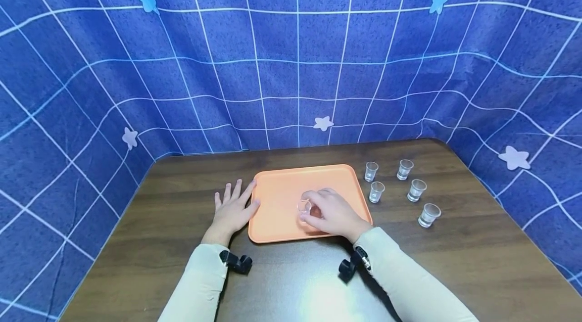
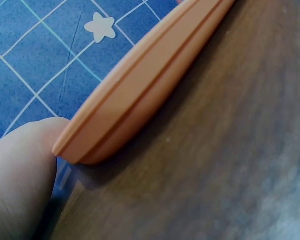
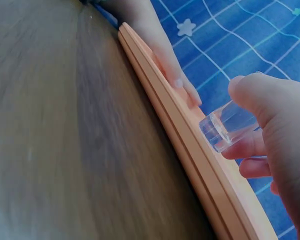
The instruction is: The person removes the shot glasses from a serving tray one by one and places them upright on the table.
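An orange tray (image 1: 277, 190) lies on the wooden table. Over its middle, my right hand (image 1: 334, 213) pinches a small clear shot glass (image 1: 304, 206) between thumb and fingers. The right wrist view shows that shot glass (image 3: 221, 127) with its thick base close to the tray's surface. My left hand (image 1: 230, 215) lies with fingers spread at the tray's left edge, fingertips and thumb right at the rim. In the left wrist view the thumb (image 2: 25, 175) meets the tray's corner (image 2: 85, 145).
Several more clear shot glasses stand on the table right of the tray, among them a near one (image 1: 429, 215), a back one (image 1: 404, 169) and one beside the tray's edge (image 1: 376, 192). A blue curtain (image 1: 282, 79) with white lines and stars surrounds the table (image 1: 182, 195).
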Available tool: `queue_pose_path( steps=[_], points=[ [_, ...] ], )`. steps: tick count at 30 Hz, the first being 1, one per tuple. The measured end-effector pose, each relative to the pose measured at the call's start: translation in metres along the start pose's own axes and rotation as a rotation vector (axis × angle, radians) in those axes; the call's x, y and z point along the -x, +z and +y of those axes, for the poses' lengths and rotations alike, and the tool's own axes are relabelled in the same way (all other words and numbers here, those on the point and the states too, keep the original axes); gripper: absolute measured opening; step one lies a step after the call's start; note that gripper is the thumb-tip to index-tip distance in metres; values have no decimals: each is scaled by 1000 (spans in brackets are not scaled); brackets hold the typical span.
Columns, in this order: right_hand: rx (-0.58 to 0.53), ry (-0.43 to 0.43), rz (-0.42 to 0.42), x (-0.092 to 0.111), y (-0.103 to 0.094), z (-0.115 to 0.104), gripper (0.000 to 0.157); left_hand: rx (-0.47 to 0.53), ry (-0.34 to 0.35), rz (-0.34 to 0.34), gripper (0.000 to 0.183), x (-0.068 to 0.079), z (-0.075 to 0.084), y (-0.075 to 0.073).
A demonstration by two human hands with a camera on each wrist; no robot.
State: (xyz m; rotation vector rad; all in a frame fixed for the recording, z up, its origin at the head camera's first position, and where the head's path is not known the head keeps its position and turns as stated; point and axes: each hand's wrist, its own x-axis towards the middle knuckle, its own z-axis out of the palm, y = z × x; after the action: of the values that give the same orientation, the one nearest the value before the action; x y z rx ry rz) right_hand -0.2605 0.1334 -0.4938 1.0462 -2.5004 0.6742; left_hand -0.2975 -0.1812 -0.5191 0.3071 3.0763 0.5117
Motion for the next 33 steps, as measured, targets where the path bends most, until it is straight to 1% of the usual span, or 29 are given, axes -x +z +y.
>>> queue_pose_path(
  steps=[4, 9, 16, 23, 28, 33],
  points=[
    [16, 13, 14, 10, -8, 8, 36, -5, -1, 3, 66, 0, 0, -1],
    [32, 32, 73, 26, -19, 16, 36, -11, 2, -3, 66, 0, 1, -3],
    [74, 76, 148, 42, -29, 28, 33, -8, 0, 12, 65, -1, -1, -5],
    [116, 91, 192, 63, -42, 38, 30, -11, -3, 0, 66, -1, -1, -3],
    [158, 103, 240, 78, -53, 45, 33, 7, 2, 10, 66, -1, 0, -2],
    [195, 95, 290, 94, -62, 48, 37, 8, -1, 0, 67, -2, 0, 0]
  ],
)
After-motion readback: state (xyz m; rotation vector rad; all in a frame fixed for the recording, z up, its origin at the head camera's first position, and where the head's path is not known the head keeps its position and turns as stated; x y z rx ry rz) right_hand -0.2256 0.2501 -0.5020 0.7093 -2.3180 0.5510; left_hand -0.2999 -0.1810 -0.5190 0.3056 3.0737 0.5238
